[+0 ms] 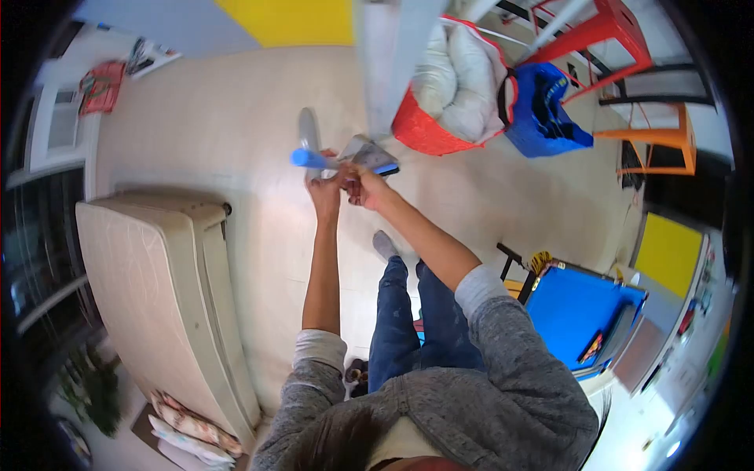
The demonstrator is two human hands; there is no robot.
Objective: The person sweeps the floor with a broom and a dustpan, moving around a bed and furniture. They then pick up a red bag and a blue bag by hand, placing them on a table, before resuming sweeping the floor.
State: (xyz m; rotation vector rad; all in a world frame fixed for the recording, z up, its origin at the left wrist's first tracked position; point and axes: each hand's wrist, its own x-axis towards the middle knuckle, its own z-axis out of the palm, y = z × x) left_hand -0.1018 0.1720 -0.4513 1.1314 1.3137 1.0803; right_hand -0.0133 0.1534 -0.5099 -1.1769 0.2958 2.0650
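Both hands are close together in front of me, above the pale floor. My left hand is closed around a stick-like handle with a blue end, which points to the left. Right beside it, my right hand has its fingers bent near the same handle; what they hold is too small and blurred to make out. A grey dustpan-like piece with a blue and black edge lies just beyond my hands. Behind the blue end is a blurred, pale grey elongated shape.
A red bag with white bedding and a blue bag stand ahead on the right, near red and orange stools. At left is a beige mattress. A small blue-topped table stands at right.
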